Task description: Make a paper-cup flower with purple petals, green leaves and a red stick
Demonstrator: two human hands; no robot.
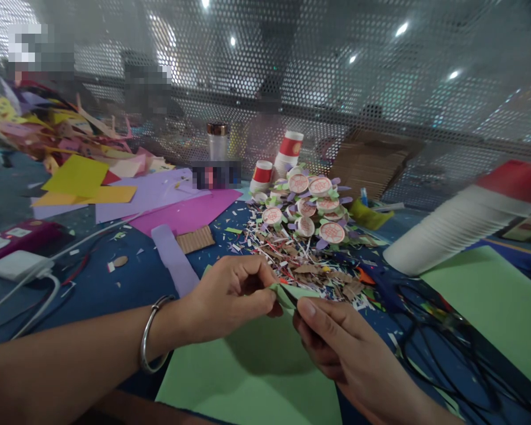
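Note:
My left hand point(234, 298) pinches a small folded piece of green paper point(297, 291) between thumb and fingers. My right hand point(331, 339) is closed on a dark, pointed cutting tool point(289, 295), which looks like scissors. Its blade lies against the green paper, and the handle is hidden by my fingers. A large green sheet point(252, 383) lies on the table under both hands. Just beyond them is a pile of paper scraps point(305, 260). Behind it are several small paper-cup pieces point(331, 232) with red prints and green and purple strips.
Stacked paper cups point(460, 218) lean at the right, near black cables point(451, 348) and another green sheet point(495, 301). Coloured paper point(77, 176) and a white charger point(17, 265) lie left. A bottle point(218, 141) stands before the perforated metal screen point(318, 77).

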